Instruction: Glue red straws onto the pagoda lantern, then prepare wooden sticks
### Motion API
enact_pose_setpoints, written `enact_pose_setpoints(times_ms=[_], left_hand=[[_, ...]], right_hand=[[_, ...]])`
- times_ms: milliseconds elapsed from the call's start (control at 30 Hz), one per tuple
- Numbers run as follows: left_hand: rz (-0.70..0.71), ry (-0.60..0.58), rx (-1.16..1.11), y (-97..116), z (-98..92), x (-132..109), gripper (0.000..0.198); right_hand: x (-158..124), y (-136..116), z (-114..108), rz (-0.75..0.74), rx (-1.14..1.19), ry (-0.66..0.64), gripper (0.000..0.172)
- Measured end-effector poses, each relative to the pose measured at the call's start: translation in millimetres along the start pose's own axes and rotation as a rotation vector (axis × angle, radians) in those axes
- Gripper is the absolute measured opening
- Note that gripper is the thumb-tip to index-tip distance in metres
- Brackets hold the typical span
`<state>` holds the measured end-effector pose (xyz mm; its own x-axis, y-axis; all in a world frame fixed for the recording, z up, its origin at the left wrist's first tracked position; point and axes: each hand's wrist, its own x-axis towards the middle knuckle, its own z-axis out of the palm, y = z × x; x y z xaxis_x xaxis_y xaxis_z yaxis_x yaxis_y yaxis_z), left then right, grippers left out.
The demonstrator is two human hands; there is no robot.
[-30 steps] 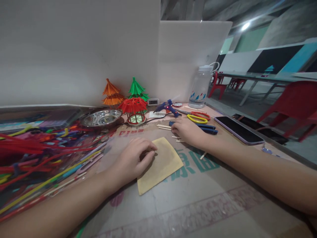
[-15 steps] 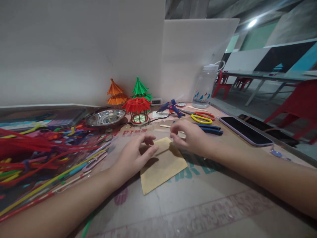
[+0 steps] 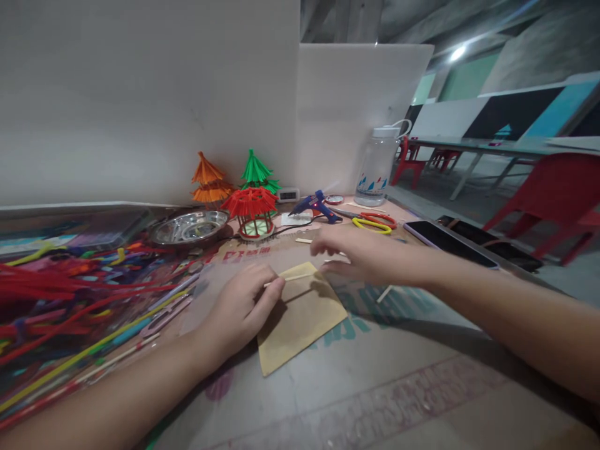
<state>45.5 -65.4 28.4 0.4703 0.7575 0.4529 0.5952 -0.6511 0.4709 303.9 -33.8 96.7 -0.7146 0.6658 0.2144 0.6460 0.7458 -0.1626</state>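
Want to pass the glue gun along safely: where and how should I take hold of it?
Probably best by the glue gun's handle, from the near side: it slants right and nearward, while the nozzle points left and the scissors lie just right.

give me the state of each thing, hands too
left hand, closed on thin stick
right hand, partly open, near the stick's end
yellow sheet, lying flat
glue gun, red light lit
scissors, lying down, blade gap unclear
bottle, upright, lid on
phone, face up, screen dark
metal dish, open side up
red model, upright
orange model, upright
green model, upright
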Motion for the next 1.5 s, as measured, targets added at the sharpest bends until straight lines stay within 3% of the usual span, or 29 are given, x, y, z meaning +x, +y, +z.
enact_pose_setpoints(times_ms=[133,267,433,667,1033,1200,1500], left_hand=[[-0.067,-0.016,0.002,1,-2.2,2,0.044],[-0.074,-0.022,0.004,1,-1.8,3,0.044],[-0.062,-0.022,0.000,-1,0.0,2,0.045],[-0.054,-0.048,-0.016,-4,1.1,1,0.046],[-0.050,-0.058,-0.015,-5,1.0,1,0.046],[-0.048,-0.063,-0.015,-5,0.7,2,0.046],[-0.039,-0.065,-0.040,-4,1.3,1,0.045]], right_hand=[[-23,22,-41,0.217,-0.121,-0.308,0.039],[-40,38,-36,0.403,-0.211,-0.489,0.064],[-32,41,-10,0.399,-0.158,-0.366,0.073],[-23,47,1,0.398,-0.220,-0.337,0.021],[-19,56,13,0.430,-0.236,-0.109,0.006],[-18,44,7,0.322,-0.199,-0.045,0.022],[-15,35,8,0.232,0.065,-0.207,0.025]])
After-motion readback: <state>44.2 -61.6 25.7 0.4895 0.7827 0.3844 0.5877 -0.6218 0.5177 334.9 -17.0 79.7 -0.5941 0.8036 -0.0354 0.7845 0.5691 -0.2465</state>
